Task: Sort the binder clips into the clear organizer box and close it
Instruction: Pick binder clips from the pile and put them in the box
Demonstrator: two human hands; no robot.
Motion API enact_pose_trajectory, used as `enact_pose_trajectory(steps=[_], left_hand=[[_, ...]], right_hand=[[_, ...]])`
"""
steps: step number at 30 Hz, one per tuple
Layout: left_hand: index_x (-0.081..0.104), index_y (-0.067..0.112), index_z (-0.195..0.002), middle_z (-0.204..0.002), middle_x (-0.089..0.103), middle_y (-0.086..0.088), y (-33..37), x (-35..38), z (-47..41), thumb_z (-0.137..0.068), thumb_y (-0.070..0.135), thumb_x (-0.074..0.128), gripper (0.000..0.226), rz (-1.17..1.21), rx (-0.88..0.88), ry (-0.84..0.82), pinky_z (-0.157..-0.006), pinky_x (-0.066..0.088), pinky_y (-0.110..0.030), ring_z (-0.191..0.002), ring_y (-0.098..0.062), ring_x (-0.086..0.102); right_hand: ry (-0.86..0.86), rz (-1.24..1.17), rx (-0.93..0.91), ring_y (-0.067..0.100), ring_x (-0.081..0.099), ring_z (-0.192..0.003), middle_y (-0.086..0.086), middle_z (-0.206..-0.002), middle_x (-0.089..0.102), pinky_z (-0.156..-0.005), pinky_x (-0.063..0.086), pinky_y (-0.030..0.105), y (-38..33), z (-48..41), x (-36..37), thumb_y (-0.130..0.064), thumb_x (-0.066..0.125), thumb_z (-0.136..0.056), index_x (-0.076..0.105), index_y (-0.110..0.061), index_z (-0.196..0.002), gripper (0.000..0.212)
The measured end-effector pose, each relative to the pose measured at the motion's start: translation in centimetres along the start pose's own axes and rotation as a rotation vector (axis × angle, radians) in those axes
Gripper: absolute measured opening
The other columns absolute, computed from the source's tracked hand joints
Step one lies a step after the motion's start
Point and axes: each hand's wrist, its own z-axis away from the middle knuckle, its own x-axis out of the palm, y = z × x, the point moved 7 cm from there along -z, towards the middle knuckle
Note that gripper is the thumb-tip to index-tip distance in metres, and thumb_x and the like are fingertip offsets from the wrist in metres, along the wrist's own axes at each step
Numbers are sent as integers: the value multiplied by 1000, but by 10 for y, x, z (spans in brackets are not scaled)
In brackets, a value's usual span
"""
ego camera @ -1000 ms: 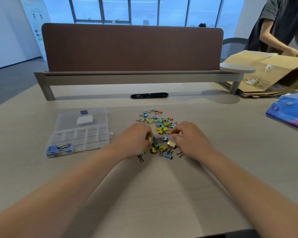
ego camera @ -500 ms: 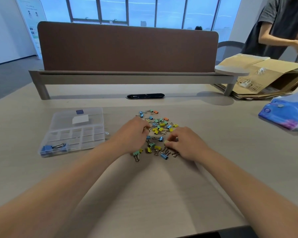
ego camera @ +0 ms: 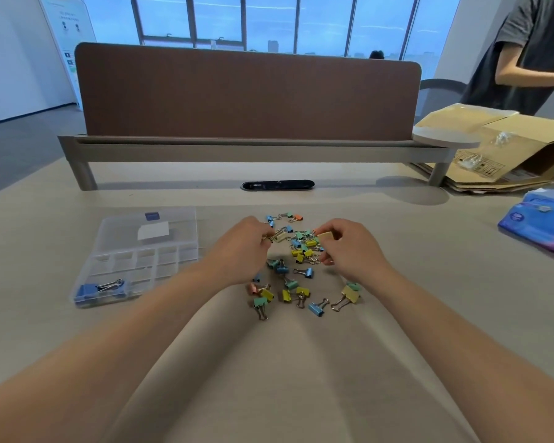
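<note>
Binder clips (ego camera: 298, 266) lie scattered mid-table (ego camera: 285, 378). There is bare tabletop nearer than the pile and on its left, up to the organizer box (ego camera: 179, 231). The box lid is laid back, with blue clips (ego camera: 100, 287) in the near-left compartment. Left hand (ego camera: 240, 251) pinches a pale clip (ego camera: 279, 237) over the pile's far-left part. Right hand (ego camera: 352, 247) pinches a second pale clip (ego camera: 325, 235) at far-right. Divider screen (ego camera: 247, 97) stands beyond the pile.

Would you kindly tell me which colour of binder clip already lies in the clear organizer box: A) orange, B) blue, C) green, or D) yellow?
B: a blue binder clip with silver handles lies in the near-left compartment of the clear organizer box, while the other colours sit in the loose pile beside it.
</note>
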Motion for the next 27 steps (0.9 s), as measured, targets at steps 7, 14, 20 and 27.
enact_pose_trajectory(steps=[7,14,20,27], left_hand=[[62,14,-121,-116,57,-2,-16,-9,-17,-99,17,45,28,17,-27,29,-83,37,-20,-98,-15,53],[64,15,-116,-111,59,-2,-26,-6,-25,-97,20,48,25,1,-45,23,-82,42,-24,-94,-14,53],[64,17,-115,-109,58,-1,-34,-4,-24,-94,22,55,24,1,-47,7,-86,43,-26,-98,-17,55],[64,18,-113,-105,57,1,-36,-7,-17,-93,26,56,22,19,-48,25,-77,39,-23,-91,-13,52]], right_hand=[[-56,270,-116,13,60,-87,0,-113,61,-68,47,23,-15,-32,28,-5,43,-97,65,-18,-106,27],[-46,592,-219,22,59,-94,3,-115,53,-76,47,32,-30,-52,59,-42,61,-92,67,-16,-116,36],[-12,705,-222,22,58,-86,6,-107,53,-70,49,34,-32,-60,73,-56,62,-86,65,-12,-109,50],[6,632,-225,19,58,-80,2,-102,57,-71,52,34,-31,-53,68,-39,65,-88,66,-16,-99,25]])
